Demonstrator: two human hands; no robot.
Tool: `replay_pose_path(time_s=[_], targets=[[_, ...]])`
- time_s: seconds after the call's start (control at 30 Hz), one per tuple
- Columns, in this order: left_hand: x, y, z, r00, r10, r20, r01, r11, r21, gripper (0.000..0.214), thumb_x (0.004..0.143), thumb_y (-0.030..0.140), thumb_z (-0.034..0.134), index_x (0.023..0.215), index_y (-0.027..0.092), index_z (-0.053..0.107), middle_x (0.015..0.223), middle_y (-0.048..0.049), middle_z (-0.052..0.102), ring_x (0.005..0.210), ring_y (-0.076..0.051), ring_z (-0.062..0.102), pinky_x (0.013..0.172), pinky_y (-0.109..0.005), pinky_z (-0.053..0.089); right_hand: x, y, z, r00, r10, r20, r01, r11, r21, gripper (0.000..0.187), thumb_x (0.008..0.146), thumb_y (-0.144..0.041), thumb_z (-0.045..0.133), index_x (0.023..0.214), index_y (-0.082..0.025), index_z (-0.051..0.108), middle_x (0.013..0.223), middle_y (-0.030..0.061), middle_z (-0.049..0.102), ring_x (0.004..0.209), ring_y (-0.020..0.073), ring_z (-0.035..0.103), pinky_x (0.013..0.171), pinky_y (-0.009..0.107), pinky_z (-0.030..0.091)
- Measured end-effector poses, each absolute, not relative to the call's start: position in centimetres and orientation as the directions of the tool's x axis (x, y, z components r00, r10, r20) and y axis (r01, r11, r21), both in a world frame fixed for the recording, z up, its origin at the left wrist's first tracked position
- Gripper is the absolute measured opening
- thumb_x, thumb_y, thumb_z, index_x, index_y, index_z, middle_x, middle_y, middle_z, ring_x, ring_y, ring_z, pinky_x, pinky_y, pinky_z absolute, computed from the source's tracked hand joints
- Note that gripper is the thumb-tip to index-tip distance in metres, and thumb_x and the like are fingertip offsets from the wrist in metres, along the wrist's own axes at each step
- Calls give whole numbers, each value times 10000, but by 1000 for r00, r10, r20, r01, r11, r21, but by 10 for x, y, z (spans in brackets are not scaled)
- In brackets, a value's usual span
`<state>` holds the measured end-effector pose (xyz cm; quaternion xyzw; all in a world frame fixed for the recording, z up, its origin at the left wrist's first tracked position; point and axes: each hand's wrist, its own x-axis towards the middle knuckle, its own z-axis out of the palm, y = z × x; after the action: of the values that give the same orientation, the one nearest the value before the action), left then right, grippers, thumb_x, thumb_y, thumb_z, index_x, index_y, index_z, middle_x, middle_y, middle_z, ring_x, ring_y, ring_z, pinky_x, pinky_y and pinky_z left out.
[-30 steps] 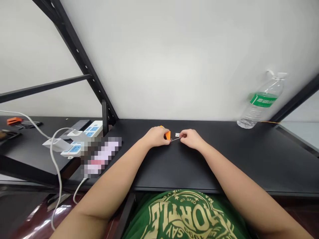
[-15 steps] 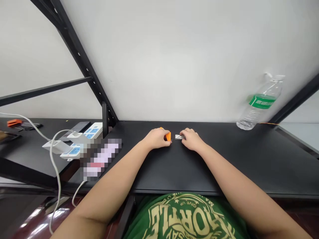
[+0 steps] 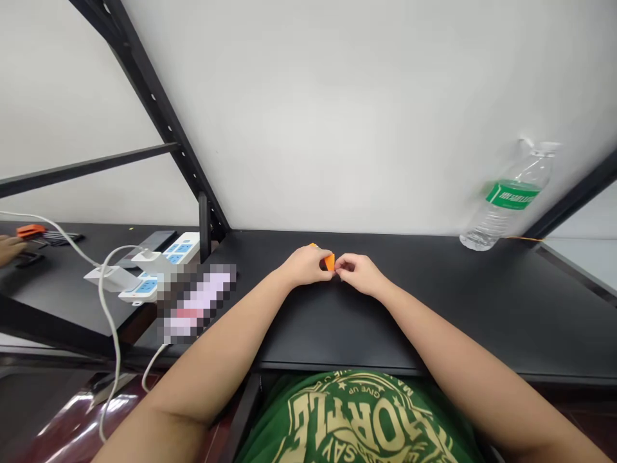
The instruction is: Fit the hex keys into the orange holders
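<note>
Small orange plastic wedge (image 3: 330,261), left hand (image 3: 306,265)

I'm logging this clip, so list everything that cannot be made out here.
Head view, the orange piece: mostly covered by the left hand, shape unclear.
Head view, the right hand: its fingers hide whatever, if anything, they pinch.
Head view, the patch beside the power strip: pixelated.
Head view, the bottle: label print too small.
Head view, another person's hand: cut off by the left edge.
</note>
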<state>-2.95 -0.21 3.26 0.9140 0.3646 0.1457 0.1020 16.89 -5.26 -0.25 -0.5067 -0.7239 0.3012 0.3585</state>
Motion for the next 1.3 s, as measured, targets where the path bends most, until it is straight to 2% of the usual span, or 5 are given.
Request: replay_pose_path(time_s=[0.23, 0.43, 0.63, 0.77, 1.3], targets=[[-36, 7, 34, 658, 742, 131, 714, -669, 205, 235, 787, 475, 671, 784, 241, 640, 727, -11, 656, 684, -199, 595, 589, -305, 360, 181, -48, 2, -200, 938, 283, 729, 335, -597, 107, 754, -109, 583, 756, -208, 623, 759, -8, 656, 700, 144, 570, 688, 265, 423], [-40, 16, 30, 604, 783, 146, 757, -621, 201, 253, 791, 483, 674, 855, 238, 670, 833, -25, 703, 751, -212, 621, 622, -302, 387, 186, -53, 5, -175, 977, 122, 898, 209, -387, 107, 786, -121, 592, 734, -212, 570, 863, 37, 652, 735, 170, 560, 646, 289, 381], [-36, 12, 28, 620, 771, 148, 744, -637, 203, 272, 794, 487, 677, 909, 242, 700, 810, -34, 693, 759, -224, 628, 659, -301, 415, 178, -56, 5, -193, 956, 222, 942, 244, -231, 185, 837, -250, 615, 1014, -221, 663, 1162, 114, 632, 1070, 283, 558, 868, 402, 430], [-34, 9, 29, 624, 768, 146, 743, -640, 195, 272, 802, 487, 663, 918, 245, 707, 806, -32, 691, 753, -227, 633, 666, -305, 426, 179, -44, -3, -172, 969, 175, 950, 211, -231, 365, 857, -271, 601, 1219, -231, 628, 1308, 125, 591, 1188, 321, 511, 954, 469, 416], [-34, 11, 25, 631, 758, 168, 714, -652, 255, 217, 779, 454, 689, 840, 246, 682, 755, -18, 652, 684, -203, 578, 623, -307, 360, 203, -21, -17, -155, 967, 202, 873, 229, -430, 100, 937, -320, 672, 1003, -246, 683, 1088, 41, 679, 1047, 226, 581, 868, 351, 442]])
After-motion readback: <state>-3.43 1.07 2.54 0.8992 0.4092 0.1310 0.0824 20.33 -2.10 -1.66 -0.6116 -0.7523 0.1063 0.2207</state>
